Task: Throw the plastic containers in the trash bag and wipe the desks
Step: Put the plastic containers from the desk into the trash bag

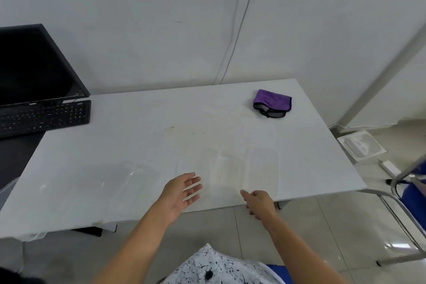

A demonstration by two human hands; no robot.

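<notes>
Head view: white desk [92,145] against wall. Two plastic boxes lie on it, faint against surface: right clear container [244,168] near front edge, left clear container [133,180] well apart from it. Left hand [184,191] hovers between them, fingers straight and spread, holding nothing. Right hand [259,200] at desk's near edge, just before right clear container, index extended, other fingers loosely curled, empty. Purple cloth [272,101] crumpled at far right. Keyboard [43,117] and monitor [34,64] far left
</notes>
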